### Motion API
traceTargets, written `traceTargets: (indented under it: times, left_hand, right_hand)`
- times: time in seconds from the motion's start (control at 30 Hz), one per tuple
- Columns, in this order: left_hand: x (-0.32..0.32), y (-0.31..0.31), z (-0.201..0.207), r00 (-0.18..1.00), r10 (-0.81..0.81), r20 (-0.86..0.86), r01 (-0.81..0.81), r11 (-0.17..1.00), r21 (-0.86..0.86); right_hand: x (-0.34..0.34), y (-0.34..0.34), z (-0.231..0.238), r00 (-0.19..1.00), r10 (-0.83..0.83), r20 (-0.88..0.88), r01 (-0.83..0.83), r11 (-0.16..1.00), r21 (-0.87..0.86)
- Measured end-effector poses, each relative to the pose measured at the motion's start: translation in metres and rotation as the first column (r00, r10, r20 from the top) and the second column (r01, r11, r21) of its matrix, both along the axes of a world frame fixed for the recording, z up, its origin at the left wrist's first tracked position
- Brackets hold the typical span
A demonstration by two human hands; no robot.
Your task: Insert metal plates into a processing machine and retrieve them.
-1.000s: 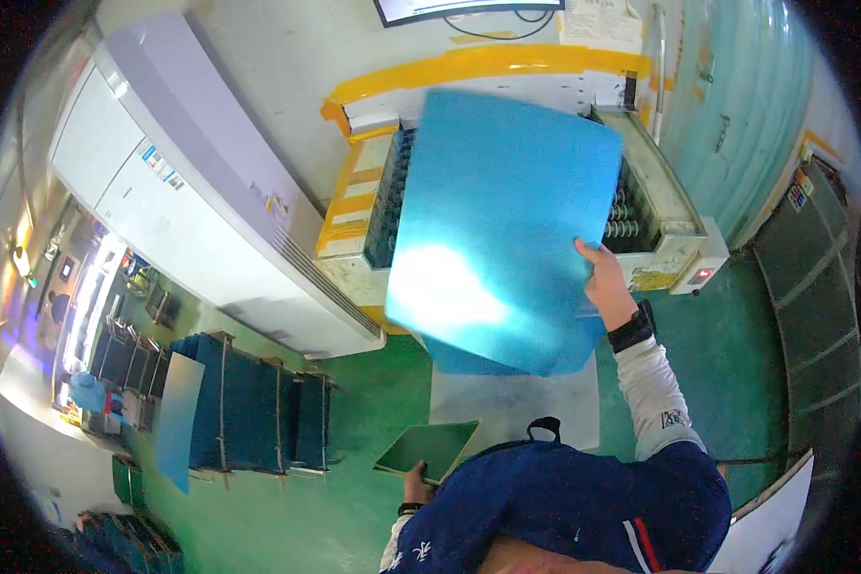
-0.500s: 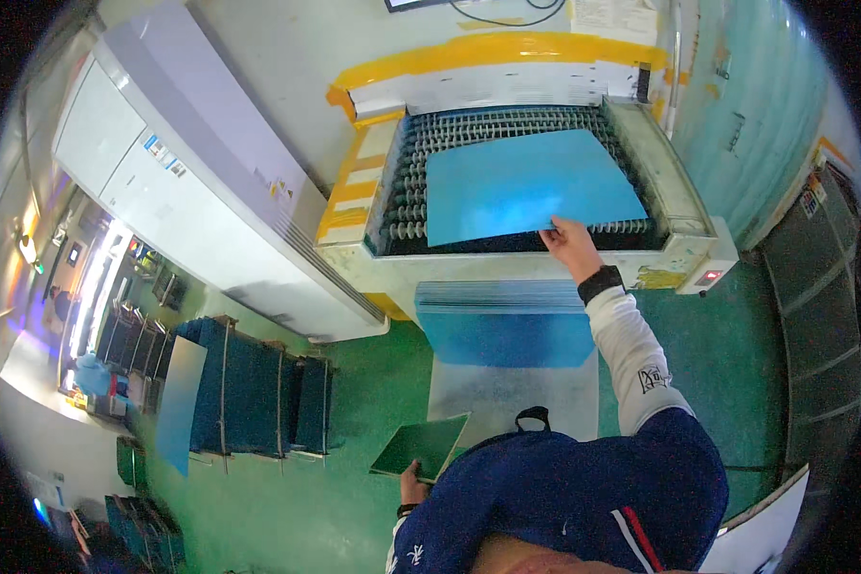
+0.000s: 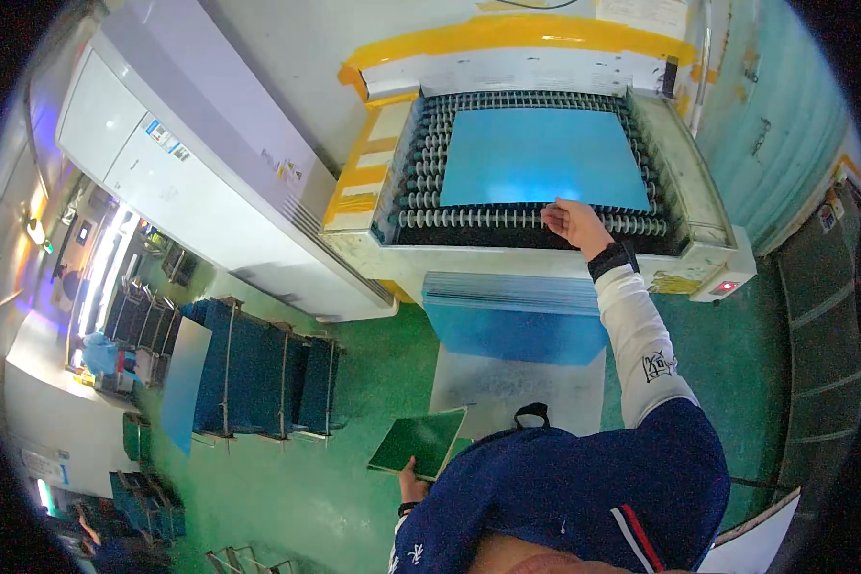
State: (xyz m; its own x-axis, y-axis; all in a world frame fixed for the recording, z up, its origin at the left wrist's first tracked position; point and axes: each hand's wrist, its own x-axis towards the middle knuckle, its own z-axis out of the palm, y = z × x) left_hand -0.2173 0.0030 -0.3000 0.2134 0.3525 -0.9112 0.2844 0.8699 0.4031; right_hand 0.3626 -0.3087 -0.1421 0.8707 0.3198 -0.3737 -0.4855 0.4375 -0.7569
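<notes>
A flat light-blue sheet (image 3: 545,158) lies on the rows of rollers (image 3: 430,218) of a conveyor machine. At the sheet's near edge is my right hand (image 3: 576,226), its fingers loosely bent and holding nothing, over the front rollers. Low on my left side, my left hand (image 3: 412,478) grips the near edge of a dark green rectangular board (image 3: 417,442) with a pale rim; it may be more than one board. Below the machine's front stands a row of upright blue sheets (image 3: 512,320), packed close together.
A tall white cabinet (image 3: 201,172) stands left of the machine. Farther left are racks of dark panels (image 3: 249,378) and a leaning pale-blue sheet (image 3: 184,387). Dark grey panels (image 3: 823,335) line the right side. The machine's frame (image 3: 679,172) borders the rollers.
The blue sheet has moved farther onto the rollers and now lies straighter. My right hand has let go of its near edge. My left hand keeps hold of the green board.
</notes>
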Motion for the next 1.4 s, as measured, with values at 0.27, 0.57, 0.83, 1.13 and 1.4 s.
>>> traceTargets:
  times: [0.27,0.57,0.83,1.13,1.4]
  left_hand:
    - [-0.012,-0.004,-0.010,0.989,-0.005,0.149,0.009,1.000,-0.028]
    - [-0.067,-0.006,-0.069,0.877,-0.479,0.037,0.339,0.671,0.659]
    - [-0.052,-0.016,-0.009,0.942,-0.185,0.280,-0.010,0.819,0.574]
    - [0.002,0.018,0.093,0.860,0.238,0.451,-0.365,0.904,0.220]
    - [0.040,0.030,0.158,0.821,-0.068,0.567,-0.150,0.932,0.330]
  right_hand:
    - [0.052,0.001,-0.002,0.856,-0.028,0.517,0.353,0.761,-0.544]
    - [0.029,0.024,0.002,0.629,0.543,0.556,0.701,-0.089,-0.707]
    - [0.126,-0.013,-0.035,0.379,0.891,0.249,0.796,-0.176,-0.579]
    - [0.042,0.042,0.004,0.248,0.722,0.646,0.827,0.190,-0.530]
    - [-0.203,0.092,0.051,0.536,0.625,0.568,-0.076,0.706,-0.704]
